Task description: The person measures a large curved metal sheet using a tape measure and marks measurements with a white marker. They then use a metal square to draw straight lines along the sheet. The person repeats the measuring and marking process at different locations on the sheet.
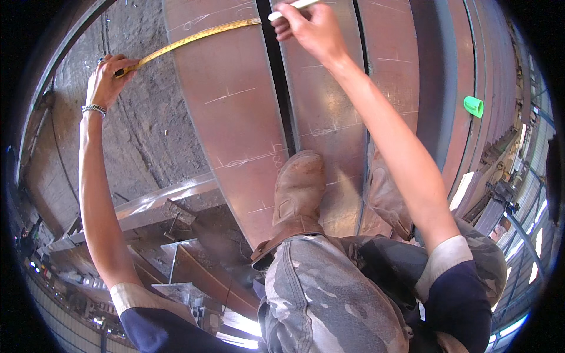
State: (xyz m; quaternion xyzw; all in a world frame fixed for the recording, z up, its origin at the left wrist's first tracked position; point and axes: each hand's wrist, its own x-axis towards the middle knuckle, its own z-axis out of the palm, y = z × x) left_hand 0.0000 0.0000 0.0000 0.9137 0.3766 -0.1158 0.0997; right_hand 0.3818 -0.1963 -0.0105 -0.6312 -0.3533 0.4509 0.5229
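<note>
My left hand [110, 77] is closed round the case end of a yellow tape measure [197, 38], off the left edge of a reddish-brown steel beam [232, 126]. From there the blade runs rightward across the beam, its tip by the dark gap at the beam's right edge. Above the neighbouring beam [321, 112], my right hand [306, 29] grips a white marking stick [294, 9], whose lower end is near the tape's tip. White lines and scribbles are drawn across the beams. What kind of marker the stick is, I cannot tell.
My brown boots [300, 182] stand on the beams, with narrow dark gaps between these. A green plastic piece [473, 106] lies on the steel at the right. Below left are steel offcuts [206, 276] at a lower level. Grey, dirty ground [141, 123] lies left of the beams.
</note>
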